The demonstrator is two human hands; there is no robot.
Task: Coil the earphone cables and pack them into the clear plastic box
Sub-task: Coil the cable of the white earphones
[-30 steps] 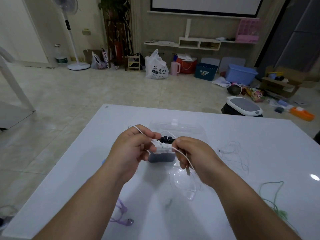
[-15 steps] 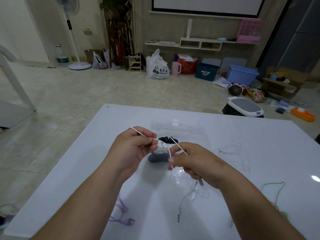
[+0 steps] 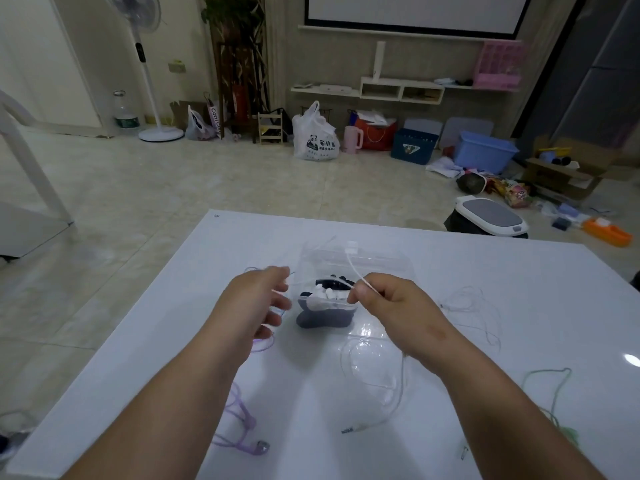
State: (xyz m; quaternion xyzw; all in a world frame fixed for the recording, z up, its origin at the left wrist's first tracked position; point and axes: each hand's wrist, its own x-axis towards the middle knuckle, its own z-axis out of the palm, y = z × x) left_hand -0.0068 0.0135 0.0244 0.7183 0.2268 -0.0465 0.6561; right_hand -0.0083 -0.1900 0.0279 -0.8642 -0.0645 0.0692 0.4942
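Observation:
The clear plastic box (image 3: 374, 263) stands open mid-table, with black and white earphones inside it. My right hand (image 3: 388, 299) pinches a white earphone cable (image 3: 353, 268) just right of the box; the cable rises over the box and also trails down to a jack plug (image 3: 348, 430) near me. My left hand (image 3: 266, 299) hovers left of the box, blurred, fingers spread, with thin white cable strands by the fingertips; whether it grips them is unclear. A purple earphone set (image 3: 242, 427) lies under my left forearm.
A loose white cable (image 3: 467, 303) lies to the right on the white table (image 3: 173, 341). A green earphone cable (image 3: 554, 403) sits at the right near edge. A clear lid or bag (image 3: 367, 362) lies in front of the box. Floor clutter lies beyond the table.
My hands have moved apart: the left swung out to the left and loosened, the right lifted the white cable up and right. The jack end slid out onto the table.

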